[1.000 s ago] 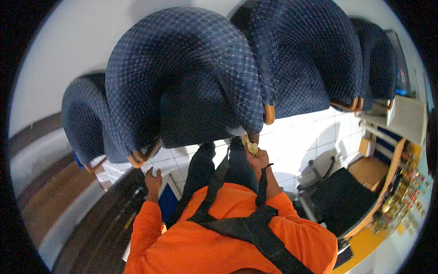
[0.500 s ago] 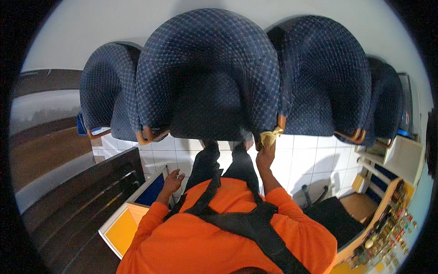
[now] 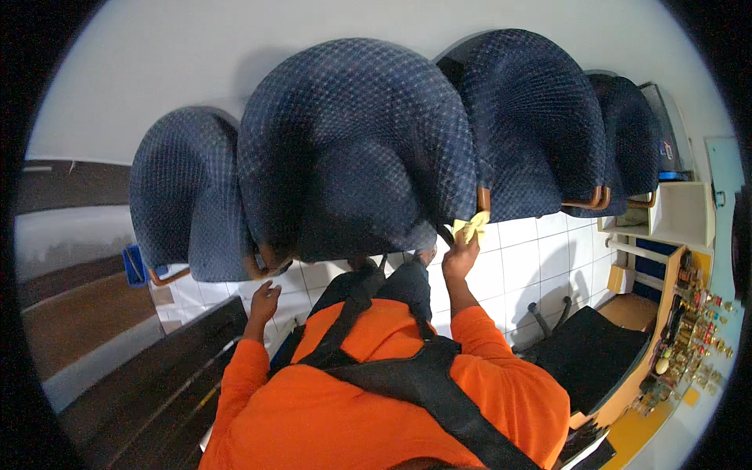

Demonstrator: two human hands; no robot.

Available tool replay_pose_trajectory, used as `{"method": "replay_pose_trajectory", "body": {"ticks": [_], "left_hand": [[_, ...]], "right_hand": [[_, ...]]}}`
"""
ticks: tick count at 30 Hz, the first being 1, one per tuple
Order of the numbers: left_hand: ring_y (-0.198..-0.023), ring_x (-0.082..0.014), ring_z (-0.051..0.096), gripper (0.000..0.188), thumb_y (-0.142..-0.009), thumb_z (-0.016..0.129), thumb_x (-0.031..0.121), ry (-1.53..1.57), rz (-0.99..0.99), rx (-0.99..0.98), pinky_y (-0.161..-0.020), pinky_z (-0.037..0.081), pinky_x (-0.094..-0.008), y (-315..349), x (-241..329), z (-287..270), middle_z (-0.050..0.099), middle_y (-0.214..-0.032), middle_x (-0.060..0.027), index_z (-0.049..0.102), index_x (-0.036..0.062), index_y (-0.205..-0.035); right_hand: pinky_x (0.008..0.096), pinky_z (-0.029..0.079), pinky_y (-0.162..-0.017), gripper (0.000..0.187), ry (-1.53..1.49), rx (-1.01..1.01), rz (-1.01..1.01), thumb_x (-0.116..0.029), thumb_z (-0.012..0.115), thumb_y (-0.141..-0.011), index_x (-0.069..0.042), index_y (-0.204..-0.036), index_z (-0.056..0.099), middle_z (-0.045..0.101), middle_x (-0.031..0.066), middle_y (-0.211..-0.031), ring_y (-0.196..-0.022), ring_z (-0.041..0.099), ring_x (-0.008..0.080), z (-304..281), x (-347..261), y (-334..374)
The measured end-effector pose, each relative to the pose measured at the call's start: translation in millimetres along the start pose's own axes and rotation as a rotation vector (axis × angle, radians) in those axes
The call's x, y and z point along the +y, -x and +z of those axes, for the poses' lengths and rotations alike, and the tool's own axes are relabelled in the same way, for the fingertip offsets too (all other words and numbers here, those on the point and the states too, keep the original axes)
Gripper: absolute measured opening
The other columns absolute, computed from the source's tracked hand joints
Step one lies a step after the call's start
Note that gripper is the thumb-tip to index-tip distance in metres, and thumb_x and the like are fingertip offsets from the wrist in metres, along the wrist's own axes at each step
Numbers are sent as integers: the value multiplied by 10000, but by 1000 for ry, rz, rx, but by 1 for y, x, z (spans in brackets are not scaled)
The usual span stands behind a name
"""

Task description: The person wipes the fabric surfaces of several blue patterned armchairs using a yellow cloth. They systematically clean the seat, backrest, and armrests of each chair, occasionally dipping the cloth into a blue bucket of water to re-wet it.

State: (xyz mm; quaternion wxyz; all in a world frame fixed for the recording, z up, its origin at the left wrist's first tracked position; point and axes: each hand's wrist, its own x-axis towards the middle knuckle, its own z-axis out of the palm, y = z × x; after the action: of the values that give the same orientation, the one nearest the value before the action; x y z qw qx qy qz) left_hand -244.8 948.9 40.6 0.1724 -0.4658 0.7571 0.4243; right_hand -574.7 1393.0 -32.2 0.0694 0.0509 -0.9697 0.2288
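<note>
The yellow cloth (image 3: 471, 227) is at the near right corner of the large central armchair (image 3: 364, 196), directly below a brown wooden arm end (image 3: 483, 198). Its upper edge meets that wood in this view; firm contact cannot be confirmed. The right hand (image 3: 460, 260) is clamped on the cloth, fingers closed around its lower part, with the forearm reaching up from the near side.

The left hand (image 3: 265, 300) is near the armchair's front left wooden trim (image 3: 258, 268), fingers loosely bent and slightly apart. Whether a fingertip touches the trim cannot be told.

The armchair is upholstered in dark blue patterned fabric. A matching left chair (image 3: 176, 196) adjoins it, with two more to the right: an adjacent chair (image 3: 533, 125) and a farther chair (image 3: 630, 141). All stand along a pale wall (image 3: 180, 63) on the far side.

White floor tiles (image 3: 517, 266) show in front of the row. Near left lies a dark slatted surface (image 3: 157, 392); a small blue container (image 3: 135, 265) sits beside the left chair. Near right are a black seat (image 3: 591, 352) and, beyond it, small gold-coloured objects (image 3: 705, 337). A white open-fronted cabinet (image 3: 681, 211) stands at far right.
</note>
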Motion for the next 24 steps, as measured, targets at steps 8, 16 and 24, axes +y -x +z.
{"method": "replay_pose_trajectory", "body": {"ticks": [8,16,24], "left_hand": [[-1089,-376,649,554,-924,635,354,-363,70,-119,-968,494,-386,-28,-81,-47,631,-1236,-288,583,-62,-1286],[-1147,-326,629,602,-914,650,354,-410,385,-55,-985,476,-391,-78,24,-70,645,-1236,-257,553,-73,-1327],[-1120,-328,648,670,-908,663,451,-132,270,-144,-968,490,-396,-40,126,1,685,-1186,-201,525,5,-1390]], "right_hand": [[462,462,-979,363,79,-7,-37,10,627,-752,-125,-1066,748,531,171,-1342,-1179,523,385,-7,-5,8],[468,522,-864,284,-396,-23,621,-196,591,-851,-41,-1046,727,667,207,-1033,-934,646,416,21,48,-27],[459,501,-921,442,-186,-17,83,-56,601,-812,-2,-1251,591,638,242,-1133,-1034,618,432,-22,11,22]]}}
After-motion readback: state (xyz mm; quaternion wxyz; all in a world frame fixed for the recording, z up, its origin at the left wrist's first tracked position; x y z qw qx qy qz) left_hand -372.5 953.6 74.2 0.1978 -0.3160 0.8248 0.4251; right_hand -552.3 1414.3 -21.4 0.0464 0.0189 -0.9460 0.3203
